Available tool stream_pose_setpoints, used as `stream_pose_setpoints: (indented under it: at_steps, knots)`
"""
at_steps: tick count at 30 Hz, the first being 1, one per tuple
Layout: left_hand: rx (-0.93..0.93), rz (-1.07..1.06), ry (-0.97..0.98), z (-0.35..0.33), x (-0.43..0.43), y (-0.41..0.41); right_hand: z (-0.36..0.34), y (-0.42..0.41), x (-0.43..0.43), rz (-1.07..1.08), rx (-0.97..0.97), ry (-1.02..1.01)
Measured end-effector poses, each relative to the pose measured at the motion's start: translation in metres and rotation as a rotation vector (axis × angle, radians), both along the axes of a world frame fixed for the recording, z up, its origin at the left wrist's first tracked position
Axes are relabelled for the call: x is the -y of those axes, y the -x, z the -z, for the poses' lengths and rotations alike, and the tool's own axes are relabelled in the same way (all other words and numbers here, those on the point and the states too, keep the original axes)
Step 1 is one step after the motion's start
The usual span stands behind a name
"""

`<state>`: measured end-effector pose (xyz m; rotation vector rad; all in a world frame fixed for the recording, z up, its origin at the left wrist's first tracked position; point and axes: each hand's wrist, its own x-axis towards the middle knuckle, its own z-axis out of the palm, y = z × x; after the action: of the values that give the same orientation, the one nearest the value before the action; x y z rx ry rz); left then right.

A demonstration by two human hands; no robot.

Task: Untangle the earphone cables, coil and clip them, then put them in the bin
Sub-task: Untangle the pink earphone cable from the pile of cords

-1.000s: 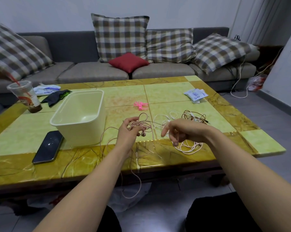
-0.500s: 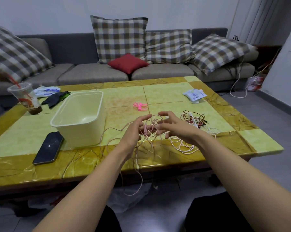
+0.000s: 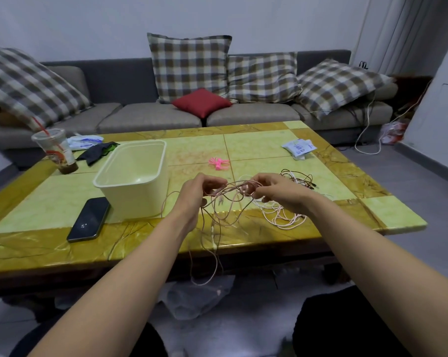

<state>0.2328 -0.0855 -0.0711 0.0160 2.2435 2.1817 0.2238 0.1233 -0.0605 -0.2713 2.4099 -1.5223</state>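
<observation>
- While held above the table (image 3: 387,212) near its front edge, the left hand (image 3: 193,195) pinches a tangled pink earphone cable (image 3: 230,188) in curled fingers.
- The right hand (image 3: 279,190) grips the same tangle; which strand it pinches cannot be resolved.
- Loose loops hang past the table edge.
- The bin (image 3: 138,202) stands left of the hands, pink clips (image 3: 219,163) beyond, further cables (image 3: 282,215) beneath the right hand.

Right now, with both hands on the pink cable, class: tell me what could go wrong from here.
1. The left hand and right hand both grip the pink cable where it is bunched, so pulling apart could tighten the tangle.
2. A loop of it hangs below the table edge and might snag.
3. The pale cable pile lies just under the right hand and could get dragged in.
</observation>
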Motion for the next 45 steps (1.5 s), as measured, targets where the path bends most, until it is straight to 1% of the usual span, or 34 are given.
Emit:
stream_pose_setpoints:
  at_steps: [2, 3, 6, 9, 12, 14, 16, 19, 21, 25, 26, 30, 36, 39, 42, 43, 45]
  knots:
    - [-0.002, 0.0, 0.025, -0.003, 0.001, 0.001, -0.005, -0.003, 0.003, -0.065, 0.041, -0.038]
    - [-0.005, 0.006, 0.032, -0.004, 0.002, 0.003, -0.006, -0.003, 0.005, -0.063, 0.044, -0.051]
    - [-0.015, 0.048, 0.035, -0.002, 0.001, 0.009, -0.003, 0.005, 0.015, -0.016, -0.025, -0.036]
    - [-0.032, 0.067, 0.051, 0.004, 0.0, 0.014, 0.008, 0.012, 0.023, -0.046, -0.106, 0.01]
    - [-0.049, 0.072, 0.111, 0.012, 0.001, 0.02, 0.017, 0.023, 0.026, -0.017, -0.161, 0.034]
    - [-0.043, 0.058, 0.089, 0.016, 0.001, 0.024, 0.017, 0.027, 0.026, -0.016, -0.133, 0.064]
    - [-0.023, 0.055, 0.051, 0.019, 0.0, 0.028, 0.019, 0.031, 0.028, -0.06, -0.067, 0.082]
    - [-0.018, 0.092, 0.058, 0.023, -0.002, 0.033, 0.028, 0.035, 0.032, -0.095, -0.064, 0.007]
    - [-0.016, 0.099, 0.08, 0.026, -0.003, 0.033, 0.032, 0.038, 0.031, -0.048, -0.089, -0.007]
    - [0.013, 0.012, 0.025, 0.035, 0.0, 0.036, 0.031, 0.041, 0.019, 0.055, -0.067, 0.091]
    - [0.015, 0.005, 0.035, 0.037, 0.001, 0.038, 0.032, 0.041, 0.017, 0.077, -0.075, 0.108]
    - [-0.069, 0.073, 0.218, 0.046, -0.001, 0.039, 0.032, 0.044, 0.015, 0.105, -0.111, 0.197]
    - [-0.054, 0.146, 0.237, 0.042, 0.0, 0.037, 0.031, 0.037, 0.009, -0.015, -0.018, 0.191]
    - [-0.013, 0.169, 0.208, 0.039, 0.002, 0.036, 0.032, 0.035, 0.005, -0.005, -0.026, 0.256]
    - [0.042, 0.172, 0.224, 0.037, 0.006, 0.037, 0.032, 0.033, 0.0, -0.077, 0.051, 0.289]
    - [0.056, 0.165, 0.225, 0.038, 0.006, 0.037, 0.032, 0.032, -0.001, -0.111, 0.075, 0.265]
    - [0.061, 0.125, 0.226, 0.039, 0.007, 0.038, 0.031, 0.031, -0.002, -0.181, 0.062, 0.15]
